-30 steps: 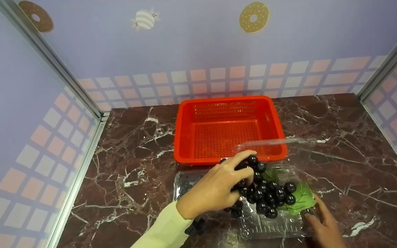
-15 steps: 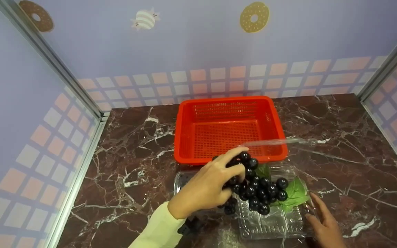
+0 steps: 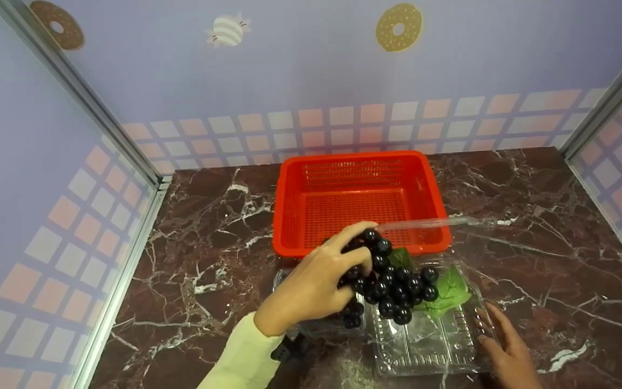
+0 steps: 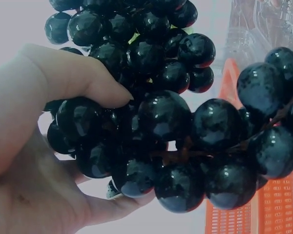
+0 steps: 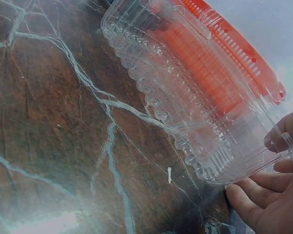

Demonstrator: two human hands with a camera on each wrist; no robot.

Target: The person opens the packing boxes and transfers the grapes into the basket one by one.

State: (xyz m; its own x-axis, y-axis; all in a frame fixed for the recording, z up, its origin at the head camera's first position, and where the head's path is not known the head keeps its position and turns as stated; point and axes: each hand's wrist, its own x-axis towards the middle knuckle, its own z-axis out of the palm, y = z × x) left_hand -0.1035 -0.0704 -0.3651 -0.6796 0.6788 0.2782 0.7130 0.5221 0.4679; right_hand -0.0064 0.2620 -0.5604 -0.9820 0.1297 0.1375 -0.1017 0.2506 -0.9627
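A: How are the 2 hands set?

B: The left hand (image 3: 311, 283) grips the black grapes (image 3: 394, 289), thumb and fingers curled round them. The right hand (image 3: 511, 351) pinches the right edge of the clear box (image 3: 424, 346) between thumb and fingers.

A: Where are the grapes, then?

B: Over the box, on the near side of the red basket (image 3: 351, 156). Whether any berry touches the box, I can't tell.

A: Any leaves?

B: 2 green leaves (image 3: 448, 294) show, 1 at the right end of the bunch, 1 near its top. The left wrist view also shows a brown stem (image 4: 176, 156) among the berries.

A: And the basket?

B: On the dark marble table (image 3: 208, 232), near the patterned wall (image 3: 311, 65). A clear plastic strip (image 3: 424, 222) crosses its front right part.
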